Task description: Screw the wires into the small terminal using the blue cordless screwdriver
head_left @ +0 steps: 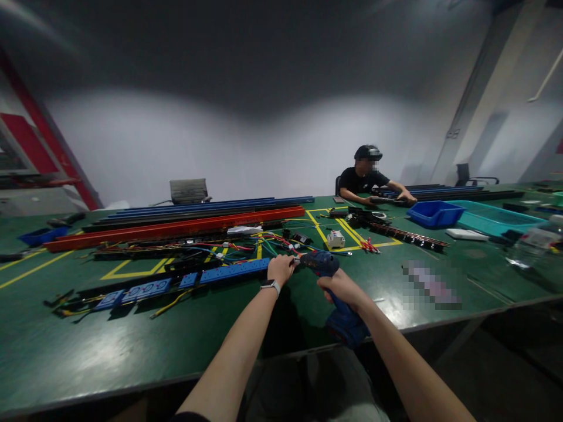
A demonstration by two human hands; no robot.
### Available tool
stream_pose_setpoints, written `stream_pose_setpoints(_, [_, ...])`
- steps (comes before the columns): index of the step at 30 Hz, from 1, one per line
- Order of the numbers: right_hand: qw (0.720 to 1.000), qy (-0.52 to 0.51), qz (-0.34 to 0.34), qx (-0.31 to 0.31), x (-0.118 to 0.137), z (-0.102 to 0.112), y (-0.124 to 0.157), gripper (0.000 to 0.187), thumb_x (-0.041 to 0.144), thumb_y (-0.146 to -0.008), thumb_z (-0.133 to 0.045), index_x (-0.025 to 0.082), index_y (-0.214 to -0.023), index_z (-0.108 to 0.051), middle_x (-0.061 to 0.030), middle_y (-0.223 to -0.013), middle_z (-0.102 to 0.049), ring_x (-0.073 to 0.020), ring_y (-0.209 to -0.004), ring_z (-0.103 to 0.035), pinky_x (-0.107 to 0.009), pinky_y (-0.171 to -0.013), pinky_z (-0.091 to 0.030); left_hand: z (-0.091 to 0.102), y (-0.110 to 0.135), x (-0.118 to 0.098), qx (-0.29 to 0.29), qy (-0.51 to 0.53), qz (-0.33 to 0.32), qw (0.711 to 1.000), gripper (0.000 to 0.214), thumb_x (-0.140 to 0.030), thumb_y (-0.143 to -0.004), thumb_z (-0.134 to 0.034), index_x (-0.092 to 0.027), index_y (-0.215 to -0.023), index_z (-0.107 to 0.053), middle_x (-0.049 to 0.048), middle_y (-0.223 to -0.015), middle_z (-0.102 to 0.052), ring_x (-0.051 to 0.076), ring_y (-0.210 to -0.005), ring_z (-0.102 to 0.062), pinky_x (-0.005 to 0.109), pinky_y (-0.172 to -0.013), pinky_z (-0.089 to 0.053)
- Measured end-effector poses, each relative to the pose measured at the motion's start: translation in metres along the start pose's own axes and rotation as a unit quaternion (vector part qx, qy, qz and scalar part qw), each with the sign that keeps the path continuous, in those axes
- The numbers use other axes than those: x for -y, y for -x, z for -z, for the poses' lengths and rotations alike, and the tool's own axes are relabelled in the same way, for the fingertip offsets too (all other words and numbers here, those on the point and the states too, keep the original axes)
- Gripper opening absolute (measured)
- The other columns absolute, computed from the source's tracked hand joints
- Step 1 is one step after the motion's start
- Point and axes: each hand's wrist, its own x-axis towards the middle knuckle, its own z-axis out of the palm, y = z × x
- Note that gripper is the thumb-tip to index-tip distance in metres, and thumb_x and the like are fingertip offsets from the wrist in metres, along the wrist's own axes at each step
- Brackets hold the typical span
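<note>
My right hand [345,288] is wrapped round the handle of a blue cordless drill [324,264], whose nose points left. At the drill's tip, my left hand [281,269] has its fingers pinched together; what lies between them is too small to make out. A watch sits on that wrist. Beside the left hand ends a long power strip [235,270] with blue socket modules, lying along the table. Loose wires and dark parts stick out at its far left end. A yellow-green wire [173,303] lies in front of the strip.
Behind the strip lie a red-orange metal profile [176,227], blue and black profiles and tangled wires. A white block-shaped part [336,238] stands beyond the drill. Right are a blue bin [435,214], a turquoise tray [497,218] and a bottle [530,249]. Across the table sits a person [363,179].
</note>
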Motion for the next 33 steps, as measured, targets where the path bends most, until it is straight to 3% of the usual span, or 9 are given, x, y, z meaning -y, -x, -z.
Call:
stream_pose_setpoints(5, [1.000,0.000,-0.005,-0.003,0.0010,-0.0002,0.0002,0.008,0.016,-0.068,-0.055,0.018,-0.076,-0.056,0.0052,-0.044,-0.051,-0.0104,-0.038,-0.047,-0.019,-0.039,-0.033,0.0013,0.0007,0.0000,-0.001,-0.004,0.000,1.000,0.042,-0.057,-0.096,-0.038,-0.029,-0.104,-0.068,0.0053,-0.100,-0.070,0.020,-0.095,-0.059,0.030,-0.079,-0.039])
stream_pose_setpoints(11, [1.000,-0.004,-0.008,-0.009,0.0021,-0.0005,0.0014,0.006,0.017,-0.070,-0.056,0.019,-0.067,-0.050,0.0048,-0.043,-0.048,-0.0102,-0.039,-0.046,-0.020,-0.040,-0.033,0.0031,0.0006,-0.0004,0.008,-0.001,0.004,1.000,0.042,-0.058,-0.096,-0.038,-0.029,-0.105,-0.068,0.0054,-0.101,-0.070,0.021,-0.097,-0.059,0.031,-0.080,-0.039])
stream_pose_setpoints(33, [1.000,-0.002,-0.008,-0.007,0.0035,-0.0018,0.0010,0.005,0.017,-0.068,-0.055,0.018,-0.069,-0.052,0.0059,-0.043,-0.047,-0.0098,-0.039,-0.045,-0.019,-0.040,-0.033,0.0045,0.0009,-0.0015,0.014,0.006,0.006,1.000,0.041,-0.058,-0.095,-0.041,-0.032,-0.109,-0.069,0.0055,-0.103,-0.070,0.021,-0.100,-0.059,0.032,-0.083,-0.039])
